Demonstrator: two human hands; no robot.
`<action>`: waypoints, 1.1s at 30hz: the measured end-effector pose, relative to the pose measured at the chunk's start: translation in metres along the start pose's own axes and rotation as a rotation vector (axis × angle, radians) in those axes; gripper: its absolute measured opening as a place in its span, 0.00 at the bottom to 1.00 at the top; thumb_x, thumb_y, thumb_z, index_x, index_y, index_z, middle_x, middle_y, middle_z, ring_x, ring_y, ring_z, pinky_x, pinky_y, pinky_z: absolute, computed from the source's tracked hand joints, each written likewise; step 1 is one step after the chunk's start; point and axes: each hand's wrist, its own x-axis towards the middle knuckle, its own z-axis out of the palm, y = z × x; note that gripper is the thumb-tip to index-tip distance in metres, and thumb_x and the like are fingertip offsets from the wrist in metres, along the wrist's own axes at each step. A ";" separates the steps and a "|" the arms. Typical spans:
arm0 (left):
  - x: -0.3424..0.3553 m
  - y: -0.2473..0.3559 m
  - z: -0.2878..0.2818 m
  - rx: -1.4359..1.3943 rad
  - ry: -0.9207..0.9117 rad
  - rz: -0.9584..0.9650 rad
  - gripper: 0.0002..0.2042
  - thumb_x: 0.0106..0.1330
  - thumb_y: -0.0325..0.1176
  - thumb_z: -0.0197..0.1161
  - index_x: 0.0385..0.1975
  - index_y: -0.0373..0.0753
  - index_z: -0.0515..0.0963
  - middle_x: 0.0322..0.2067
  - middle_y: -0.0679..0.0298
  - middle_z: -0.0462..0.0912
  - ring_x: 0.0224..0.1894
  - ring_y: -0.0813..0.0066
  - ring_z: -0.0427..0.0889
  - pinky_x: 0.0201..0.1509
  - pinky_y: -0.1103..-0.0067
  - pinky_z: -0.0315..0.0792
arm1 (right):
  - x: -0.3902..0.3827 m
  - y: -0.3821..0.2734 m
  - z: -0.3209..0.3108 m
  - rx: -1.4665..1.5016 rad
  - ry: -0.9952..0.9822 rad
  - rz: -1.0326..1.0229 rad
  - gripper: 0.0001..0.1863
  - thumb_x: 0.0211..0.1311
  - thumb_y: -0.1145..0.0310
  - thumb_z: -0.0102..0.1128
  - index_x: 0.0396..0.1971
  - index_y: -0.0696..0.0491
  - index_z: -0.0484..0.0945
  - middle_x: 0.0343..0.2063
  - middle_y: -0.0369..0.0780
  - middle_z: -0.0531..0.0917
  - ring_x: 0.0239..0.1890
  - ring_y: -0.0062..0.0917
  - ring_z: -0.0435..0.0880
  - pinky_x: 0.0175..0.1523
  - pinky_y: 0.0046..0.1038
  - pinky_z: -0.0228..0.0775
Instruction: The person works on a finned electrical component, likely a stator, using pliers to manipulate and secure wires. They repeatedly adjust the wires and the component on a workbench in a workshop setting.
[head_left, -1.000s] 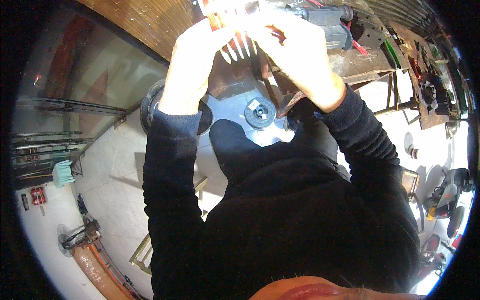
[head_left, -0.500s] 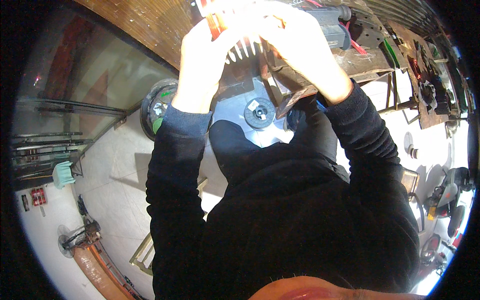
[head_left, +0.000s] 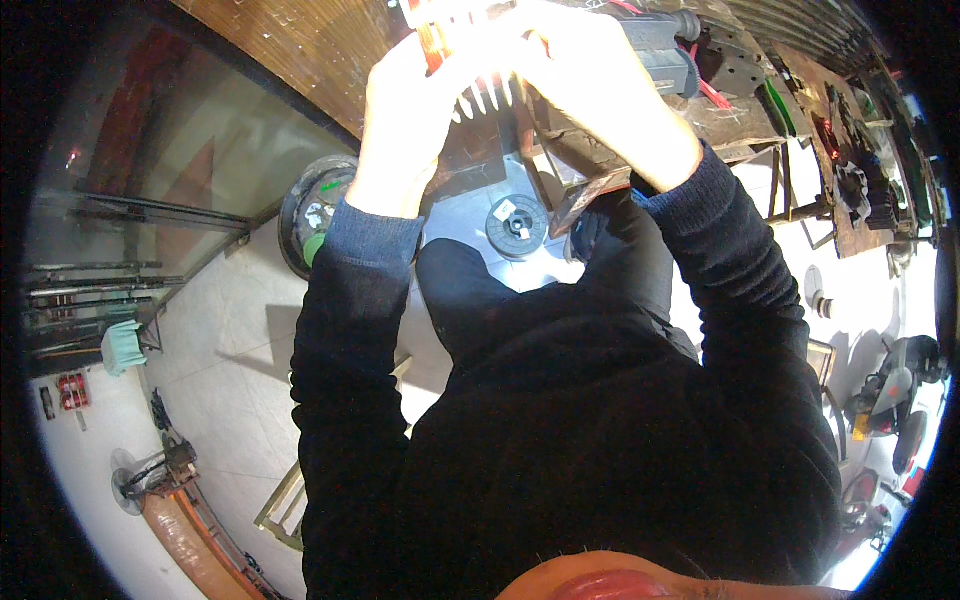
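At the top, both hands are raised close together over the edge of a wooden bench [head_left: 290, 40]. My left hand [head_left: 405, 115] is closed round the left side of an orange-red part [head_left: 433, 48] with a row of pale curved prongs [head_left: 485, 97] below it. My right hand [head_left: 595, 85] has its fingers bent and pressed against the same part from the right. Strong glare whitens both hands and most of the part, so its exact kind and the right fingertips cannot be made out.
Grey tool-like bodies [head_left: 665, 70] with red cords lie on the bench to the right. Below are a grey spool [head_left: 517, 227] on the floor and a dark round tub [head_left: 310, 215]. A glass panel [head_left: 210, 150] stands left; a fan [head_left: 130, 480] and a motorbike [head_left: 890, 390] are farther off.
The hands keep their hold on the part. My right wrist and forearm shift slightly, and the pale prongs show a little differently between the hands.
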 end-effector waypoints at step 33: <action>0.012 0.000 0.028 0.302 0.062 0.583 0.18 0.77 0.28 0.56 0.63 0.32 0.70 0.55 0.57 0.80 0.57 0.68 0.79 0.65 0.74 0.73 | -0.029 -0.010 -0.006 -0.160 0.070 0.047 0.21 0.76 0.71 0.56 0.64 0.63 0.73 0.56 0.44 0.82 0.57 0.28 0.82 0.60 0.30 0.77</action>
